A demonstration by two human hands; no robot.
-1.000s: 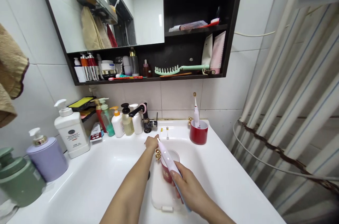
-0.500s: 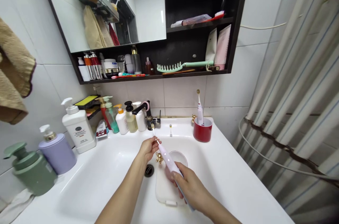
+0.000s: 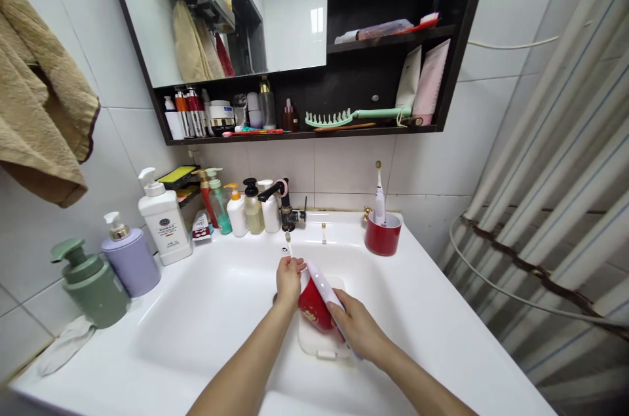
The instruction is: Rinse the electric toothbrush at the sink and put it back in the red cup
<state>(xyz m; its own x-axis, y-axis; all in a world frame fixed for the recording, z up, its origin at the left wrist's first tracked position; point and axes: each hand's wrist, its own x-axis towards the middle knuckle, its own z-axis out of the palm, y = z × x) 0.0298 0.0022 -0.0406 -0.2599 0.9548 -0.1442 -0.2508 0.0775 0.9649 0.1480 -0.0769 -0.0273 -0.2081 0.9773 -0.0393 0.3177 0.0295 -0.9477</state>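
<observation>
My left hand (image 3: 289, 282), over the sink basin, pinches an electric toothbrush head (image 3: 287, 242) whose bristles point up toward the faucet. The pale lilac toothbrush handle (image 3: 322, 283) lies in my right hand (image 3: 358, 323), slanting up to the left. Its upper end sits apart from the brush head. A red cup (image 3: 313, 311) with gold print is tilted between my hands, partly behind the handle; I cannot tell which fingers support it. Below the cup a cream-white flat case (image 3: 324, 347) lies in the sink (image 3: 230, 311).
A second red cup (image 3: 383, 236) holding an electric toothbrush (image 3: 379, 200) stands on the right rim. A small brush head (image 3: 324, 234) stands behind the basin. The black faucet (image 3: 285, 203) and several pump bottles (image 3: 238, 214) line the back. Above hangs a dark cabinet (image 3: 299, 136).
The brush head and handle, close together before, are now apart. The cup has tipped over, showing its red side. The view has shifted slightly left.
</observation>
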